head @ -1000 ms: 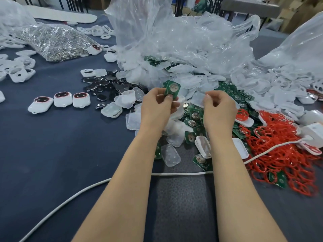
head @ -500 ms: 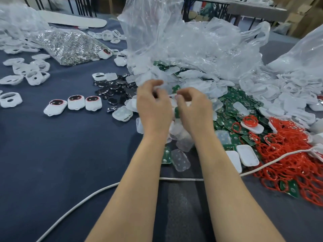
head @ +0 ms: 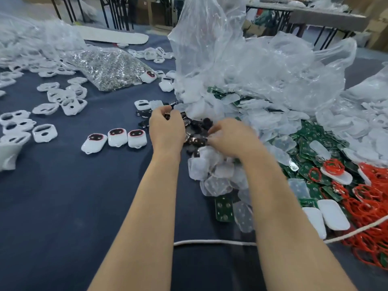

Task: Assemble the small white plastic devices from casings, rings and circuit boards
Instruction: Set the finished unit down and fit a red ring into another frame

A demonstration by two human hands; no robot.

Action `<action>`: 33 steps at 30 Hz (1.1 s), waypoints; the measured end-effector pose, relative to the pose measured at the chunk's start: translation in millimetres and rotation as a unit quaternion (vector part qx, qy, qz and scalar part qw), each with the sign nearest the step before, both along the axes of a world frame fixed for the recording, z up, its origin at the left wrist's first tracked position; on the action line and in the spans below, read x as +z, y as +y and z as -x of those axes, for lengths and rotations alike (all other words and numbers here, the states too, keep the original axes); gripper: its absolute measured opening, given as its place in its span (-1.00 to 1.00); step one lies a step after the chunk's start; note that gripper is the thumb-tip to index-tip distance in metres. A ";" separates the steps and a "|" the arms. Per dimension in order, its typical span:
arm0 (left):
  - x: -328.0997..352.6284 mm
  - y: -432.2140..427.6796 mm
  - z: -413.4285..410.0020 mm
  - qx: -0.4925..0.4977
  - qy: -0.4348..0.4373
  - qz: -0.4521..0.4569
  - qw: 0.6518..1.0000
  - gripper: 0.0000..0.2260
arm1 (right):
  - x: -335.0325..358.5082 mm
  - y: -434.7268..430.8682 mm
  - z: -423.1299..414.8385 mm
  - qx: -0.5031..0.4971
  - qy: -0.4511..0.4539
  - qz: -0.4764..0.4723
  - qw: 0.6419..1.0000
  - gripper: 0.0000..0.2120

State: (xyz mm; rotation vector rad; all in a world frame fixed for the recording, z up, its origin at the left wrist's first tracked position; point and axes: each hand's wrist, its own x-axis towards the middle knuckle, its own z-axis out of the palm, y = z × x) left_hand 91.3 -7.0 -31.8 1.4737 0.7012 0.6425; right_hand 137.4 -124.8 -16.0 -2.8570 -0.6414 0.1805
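Head view, A asks: where are the two hands?

B: Both are out over the blue table (head: pixel 63 206), close together. The left hand (head: pixel 167 129) is above a heap of small dark parts (head: pixel 198 124). The right hand (head: pixel 228 137) is just beside it, where that heap meets the translucent covers (head: pixel 212 171).

A: Holding anything?

B: The fingers of both are curled in, but the backs of the hands face the camera and hide the tips. Whether either grips a piece I cannot tell.

A: And the parts for the devices?

B: Green circuit boards (head: pixel 310 143) lie heaped to the right, with a single board (head: pixel 224 208) near the right forearm. Red rings (head: pixel 375 208) are tangled at the far right, some lying on the boards. Plain white casings (head: pixel 333 215) lie just beside the rings. Casings with cut-outs (head: pixel 45 132) are scattered at the left.

A: Any that look assembled?

B: Three white devices (head: pixel 117 137) lie in a row just left of the left hand, each with a red-rimmed dark window.

A: What blocks the view?

B: Crumpled clear bags (head: pixel 252 66) rise behind the hands and cover much of the far piles. The forearms cross a white cord (head: pixel 214 242) and some covers. A bag of shiny metal bits (head: pixel 109 68) lies at the back left.
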 end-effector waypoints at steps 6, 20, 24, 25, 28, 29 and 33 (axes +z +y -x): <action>3.4 -6.0 -30.7 -0.033 0.011 0.003 0.999 -0.73 | 28.8 6.7 -17.5 -0.026 -0.042 -0.195 0.980 -0.75; 23.4 32.9 -104.1 0.103 -0.180 -0.259 0.943 -0.64 | 36.7 100.1 -124.3 0.111 0.130 0.028 0.985 -0.78; 4.0 43.2 -123.7 -0.140 0.178 -0.310 0.923 -0.72 | 41.4 73.8 -121.4 0.137 0.119 0.090 0.979 -0.82; -1.0 41.5 -122.8 -0.169 0.255 -0.301 0.903 -0.72 | 43.8 67.3 -123.2 0.101 0.122 0.061 0.985 -0.79; -8.0 34.1 -113.6 -0.142 0.315 -0.320 0.882 -0.71 | 40.9 59.4 -132.8 -0.081 0.150 -0.139 0.976 -0.79; -8.6 34.0 -112.5 -0.131 0.324 -0.335 0.875 -0.70 | 40.2 57.4 -132.9 -0.121 0.154 -0.186 0.963 -0.81; -7.7 32.3 -109.9 -0.116 0.255 -0.340 0.898 -0.67 | 33.5 56.6 -130.3 -0.158 0.115 -0.243 0.950 -0.81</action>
